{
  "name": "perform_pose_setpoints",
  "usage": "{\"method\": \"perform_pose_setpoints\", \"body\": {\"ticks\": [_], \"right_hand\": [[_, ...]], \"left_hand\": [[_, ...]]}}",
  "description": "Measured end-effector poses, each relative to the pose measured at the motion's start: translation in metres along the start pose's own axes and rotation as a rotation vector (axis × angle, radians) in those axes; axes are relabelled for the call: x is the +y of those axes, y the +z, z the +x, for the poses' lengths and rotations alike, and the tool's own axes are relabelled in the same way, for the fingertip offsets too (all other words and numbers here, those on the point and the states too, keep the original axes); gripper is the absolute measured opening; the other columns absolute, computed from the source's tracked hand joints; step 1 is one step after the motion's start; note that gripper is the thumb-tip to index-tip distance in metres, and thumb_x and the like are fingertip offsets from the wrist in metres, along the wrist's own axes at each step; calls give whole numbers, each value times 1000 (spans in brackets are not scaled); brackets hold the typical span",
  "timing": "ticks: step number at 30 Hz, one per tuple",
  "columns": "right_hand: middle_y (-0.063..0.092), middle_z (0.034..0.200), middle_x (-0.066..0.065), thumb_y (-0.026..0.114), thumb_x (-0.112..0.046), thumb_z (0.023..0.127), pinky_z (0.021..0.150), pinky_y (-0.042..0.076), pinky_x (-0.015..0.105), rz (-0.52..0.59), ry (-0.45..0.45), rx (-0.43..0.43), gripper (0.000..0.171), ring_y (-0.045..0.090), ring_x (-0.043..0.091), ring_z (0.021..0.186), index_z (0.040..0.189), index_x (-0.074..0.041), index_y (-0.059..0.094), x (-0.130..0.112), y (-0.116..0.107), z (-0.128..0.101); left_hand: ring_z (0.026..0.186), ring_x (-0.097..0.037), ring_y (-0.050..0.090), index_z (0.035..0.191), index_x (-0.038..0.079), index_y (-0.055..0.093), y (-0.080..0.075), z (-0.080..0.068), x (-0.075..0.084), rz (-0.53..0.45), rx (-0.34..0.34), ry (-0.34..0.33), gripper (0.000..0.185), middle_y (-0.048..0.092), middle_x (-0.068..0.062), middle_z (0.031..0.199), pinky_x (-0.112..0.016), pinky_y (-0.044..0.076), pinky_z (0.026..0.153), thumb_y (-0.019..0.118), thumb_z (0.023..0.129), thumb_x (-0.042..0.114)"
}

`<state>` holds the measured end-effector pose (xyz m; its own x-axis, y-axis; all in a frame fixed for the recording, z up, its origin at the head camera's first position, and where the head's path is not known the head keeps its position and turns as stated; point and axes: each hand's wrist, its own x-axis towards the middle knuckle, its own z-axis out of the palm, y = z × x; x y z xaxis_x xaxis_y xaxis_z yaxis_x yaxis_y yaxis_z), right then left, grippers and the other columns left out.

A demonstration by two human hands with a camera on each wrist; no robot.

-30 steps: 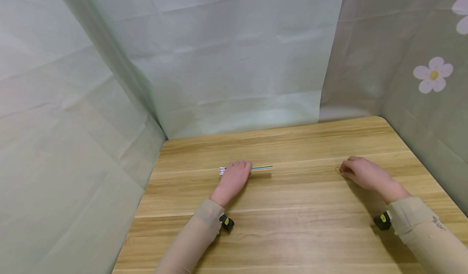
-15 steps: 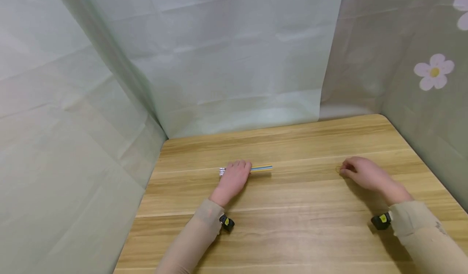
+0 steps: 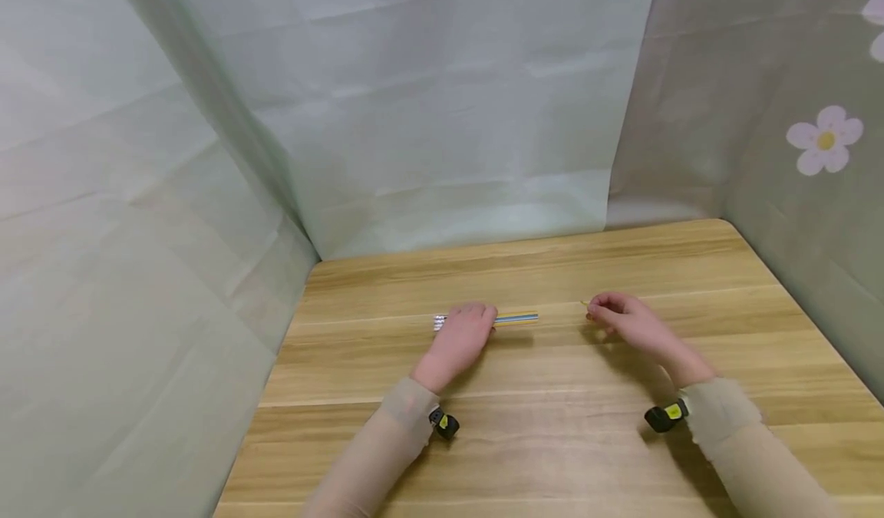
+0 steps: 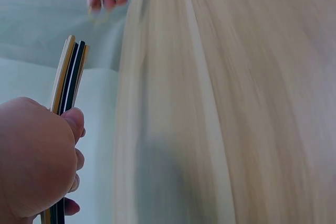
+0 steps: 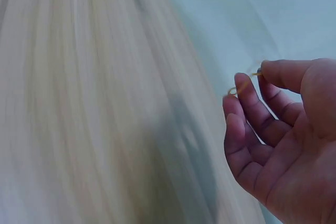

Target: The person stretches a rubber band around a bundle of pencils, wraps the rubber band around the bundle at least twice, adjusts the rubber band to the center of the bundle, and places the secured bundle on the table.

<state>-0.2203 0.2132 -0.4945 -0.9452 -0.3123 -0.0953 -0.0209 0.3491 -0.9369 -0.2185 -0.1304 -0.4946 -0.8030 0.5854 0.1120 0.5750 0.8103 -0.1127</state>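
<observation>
Evidently, from the head view, the sticks [image 3: 516, 318] lay parallel to the far edge of the worktop [image 3: 545, 433], left of its middle, with their silvery ends toward the left edge. The left hand [image 3: 464, 332] gripped them around the middle, which to my eye kept them lined up as one bundle and left both ends free. The right hand [image 3: 631, 322], nearer the right edge, pinched a thin yellow band [image 3: 584, 302] at its fingertips, on the side facing the sticks. Each wrist bore a black camera, left [image 3: 443, 422] and right [image 3: 665, 417], with a yellow patch too small to read. Pale flowers [image 3: 825, 140] patterned the cloth beyond the right edge; I made out no brand.

From the left wrist, the fingers were curled around dark, white and gold sticks, their ends close together. Whether the bundle touched the worktop I couldn't tell. The right hand was blurred beyond those ends.

From the right wrist, thumb and finger nipped the band, and a small loop showed by another fingertip; that light hold likely suited something so thin. The sticks' ends appeared blurred at the top, well apart from the band. No lettering showed on either.
</observation>
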Motion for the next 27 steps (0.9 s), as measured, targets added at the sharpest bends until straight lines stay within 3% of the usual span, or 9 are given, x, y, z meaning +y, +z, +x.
{"method": "perform_pose_setpoints", "body": {"ticks": [9, 19, 27], "right_hand": [[69, 121, 24, 55, -22, 114, 81, 61, 42, 47, -7, -67, 33, 64, 33, 108, 128, 7, 59, -12, 36, 18], [70, 104, 15, 60, -24, 111, 80, 58, 42, 16, -57, -54, 32, 66, 34, 97, 123, 6, 64, -20, 48, 25], [71, 110, 18, 60, -25, 111, 86, 56, 44, -11, -78, -37, 31, 65, 30, 104, 121, 4, 66, -20, 54, 25]], "left_hand": [[96, -18, 63, 116, 12, 58, 0, 6, 18, -38, -13, -8, 11, 65, -2, 104, -39, 54, 85, 55, 113, 22], [98, -18, 64, 118, 12, 59, 2, 5, 21, -27, -7, -4, 13, 66, -2, 105, -36, 53, 84, 56, 113, 24], [97, -19, 66, 118, 11, 60, 4, 2, 20, -3, 5, -45, 16, 68, -3, 105, -34, 54, 81, 55, 114, 26]]}}
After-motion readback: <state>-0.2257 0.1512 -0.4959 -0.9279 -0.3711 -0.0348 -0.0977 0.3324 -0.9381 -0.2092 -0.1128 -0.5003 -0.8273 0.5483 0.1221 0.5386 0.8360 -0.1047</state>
